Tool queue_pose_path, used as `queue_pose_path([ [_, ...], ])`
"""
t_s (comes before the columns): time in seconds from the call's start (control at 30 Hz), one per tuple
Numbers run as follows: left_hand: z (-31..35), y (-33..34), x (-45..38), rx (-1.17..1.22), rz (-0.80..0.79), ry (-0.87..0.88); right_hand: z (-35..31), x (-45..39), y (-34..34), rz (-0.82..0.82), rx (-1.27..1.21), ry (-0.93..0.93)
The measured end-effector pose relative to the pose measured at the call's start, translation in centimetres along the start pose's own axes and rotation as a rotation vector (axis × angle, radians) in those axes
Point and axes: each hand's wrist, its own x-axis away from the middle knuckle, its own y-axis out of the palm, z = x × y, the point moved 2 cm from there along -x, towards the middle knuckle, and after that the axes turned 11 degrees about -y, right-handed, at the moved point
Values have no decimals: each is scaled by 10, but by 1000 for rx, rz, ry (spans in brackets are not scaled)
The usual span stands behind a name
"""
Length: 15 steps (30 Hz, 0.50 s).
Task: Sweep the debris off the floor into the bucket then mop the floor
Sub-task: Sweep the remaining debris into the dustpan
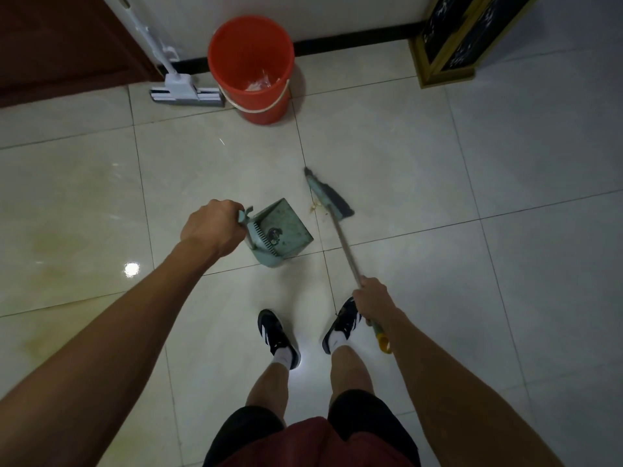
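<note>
My left hand grips the handle of a green dustpan that rests on the tiled floor, its mouth facing right; a few dark bits lie inside it. My right hand holds the long handle of a broom, whose grey bristles touch the floor just right of the pan. A small pile of yellowish debris lies between the pan's mouth and the bristles. The red bucket stands by the far wall with clear scraps at its bottom. A white flat mop leans on the wall left of the bucket.
A dark wooden door fills the far left. A black-and-gold stand sits at the far right. My two feet in black shoes stand just behind the pan and broom. Wet-looking yellowish streaks mark the tiles at left.
</note>
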Motion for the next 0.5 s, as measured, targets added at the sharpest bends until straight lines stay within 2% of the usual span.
queue_pose_path([
  [0.13,11,0,7,-12,12,21,-4,9,11,-133,32,-66],
  [0.3,6,2,18,-19,9,24,-15,29,13,-197,-294,-14],
  [0.5,-26,1,22,22,-11,4,-15,56,13,-85,-352,-61],
])
